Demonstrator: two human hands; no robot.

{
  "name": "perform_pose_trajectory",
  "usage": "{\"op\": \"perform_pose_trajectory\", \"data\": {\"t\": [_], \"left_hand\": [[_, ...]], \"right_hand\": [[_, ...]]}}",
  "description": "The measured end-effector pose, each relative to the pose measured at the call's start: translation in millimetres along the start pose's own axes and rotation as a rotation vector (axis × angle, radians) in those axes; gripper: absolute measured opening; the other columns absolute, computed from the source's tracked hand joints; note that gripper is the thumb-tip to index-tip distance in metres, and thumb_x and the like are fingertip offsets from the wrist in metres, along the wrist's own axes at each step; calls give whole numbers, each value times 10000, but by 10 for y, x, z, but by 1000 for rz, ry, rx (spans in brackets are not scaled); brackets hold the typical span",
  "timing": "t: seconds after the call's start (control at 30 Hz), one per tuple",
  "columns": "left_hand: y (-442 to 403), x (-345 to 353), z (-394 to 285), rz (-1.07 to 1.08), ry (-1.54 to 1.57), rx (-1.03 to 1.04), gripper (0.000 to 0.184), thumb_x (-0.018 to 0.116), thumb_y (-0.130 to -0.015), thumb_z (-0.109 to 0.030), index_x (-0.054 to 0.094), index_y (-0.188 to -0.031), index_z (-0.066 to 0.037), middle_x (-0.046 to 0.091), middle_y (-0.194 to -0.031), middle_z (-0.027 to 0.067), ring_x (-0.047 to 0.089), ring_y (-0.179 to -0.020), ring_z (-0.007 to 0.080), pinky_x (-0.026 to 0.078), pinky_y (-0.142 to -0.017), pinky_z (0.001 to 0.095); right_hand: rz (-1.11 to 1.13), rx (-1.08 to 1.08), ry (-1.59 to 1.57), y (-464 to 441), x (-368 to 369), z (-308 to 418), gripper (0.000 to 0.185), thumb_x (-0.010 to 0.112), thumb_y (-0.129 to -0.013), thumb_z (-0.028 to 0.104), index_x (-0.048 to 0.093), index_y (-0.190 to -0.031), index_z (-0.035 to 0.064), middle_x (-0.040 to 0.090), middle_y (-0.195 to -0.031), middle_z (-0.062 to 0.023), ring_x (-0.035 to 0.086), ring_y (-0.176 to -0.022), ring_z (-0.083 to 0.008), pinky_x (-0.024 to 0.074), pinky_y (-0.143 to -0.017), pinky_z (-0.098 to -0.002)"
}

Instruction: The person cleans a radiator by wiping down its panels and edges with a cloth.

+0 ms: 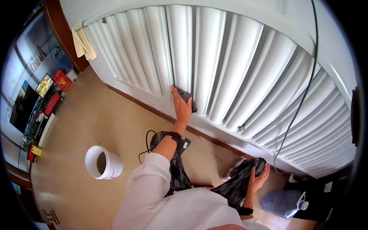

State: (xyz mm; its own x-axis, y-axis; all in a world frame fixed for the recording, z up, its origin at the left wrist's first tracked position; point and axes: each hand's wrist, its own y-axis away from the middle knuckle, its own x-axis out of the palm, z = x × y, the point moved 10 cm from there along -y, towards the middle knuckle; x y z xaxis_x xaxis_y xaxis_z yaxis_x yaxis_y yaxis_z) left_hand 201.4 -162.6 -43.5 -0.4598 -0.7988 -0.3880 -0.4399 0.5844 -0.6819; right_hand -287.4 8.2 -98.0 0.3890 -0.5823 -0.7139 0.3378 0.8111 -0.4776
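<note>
My left hand (183,107) is reached forward, pressing a dark grey cloth or pad (186,99) against the lower part of the white radiator (209,65). Its fingers lie along the left side of the pad, and the thumb is on the right. My right hand (258,178) rests at my right knee with its fingers apart, holding nothing. A black band with a small device and a cable (150,142) is around my left forearm.
A white bucket (115,165) of murky water stands on the tiled floor at left. A large water bottle (281,202) lies at lower right. Pale cloths (82,44) hang at the radiator's upper left. A black cable (304,97) crosses its right side. Screens (25,107) stand far left.
</note>
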Motion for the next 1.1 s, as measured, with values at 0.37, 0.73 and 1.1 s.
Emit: {"op": "perform_pose_trajectory", "data": {"t": [0.37, 0.73, 1.1], "left_hand": [[-412, -276, -374, -204, 147, -34, 684, 489, -948, -193, 117, -1456, 75, 142, -1522, 247, 198, -1389, 404, 167, -1145, 469], [-2794, -1506, -1217, -636, 173, 205, 608, 427, -988, -254, 191, -1443, 72, 178, -1508, 260, 174, -1396, 393, 186, -1141, 439], [-918, -586, 369, -288, 21, 59, 614, 430, -981, -288, 212, -1410, 92, 202, -1487, 259, 238, -1354, 410, 196, -1127, 467]], "right_hand": [[25, -52, 32, 38, 96, 122, 631, 696, -793, 262, 446, -1342, 75, 427, -1383, -182, 411, -1257, -386, 353, -1032, -461], [14, -34, 40, 36, 20, 118, 618, 693, -798, 238, 450, -1338, 61, 428, -1384, -180, 411, -1255, -388, 343, -1041, -461], [22, -94, 49, -24, 107, 104, 585, 685, -809, 246, 474, -1318, 50, 470, -1346, -179, 445, -1239, -367, 346, -1039, -454]]}}
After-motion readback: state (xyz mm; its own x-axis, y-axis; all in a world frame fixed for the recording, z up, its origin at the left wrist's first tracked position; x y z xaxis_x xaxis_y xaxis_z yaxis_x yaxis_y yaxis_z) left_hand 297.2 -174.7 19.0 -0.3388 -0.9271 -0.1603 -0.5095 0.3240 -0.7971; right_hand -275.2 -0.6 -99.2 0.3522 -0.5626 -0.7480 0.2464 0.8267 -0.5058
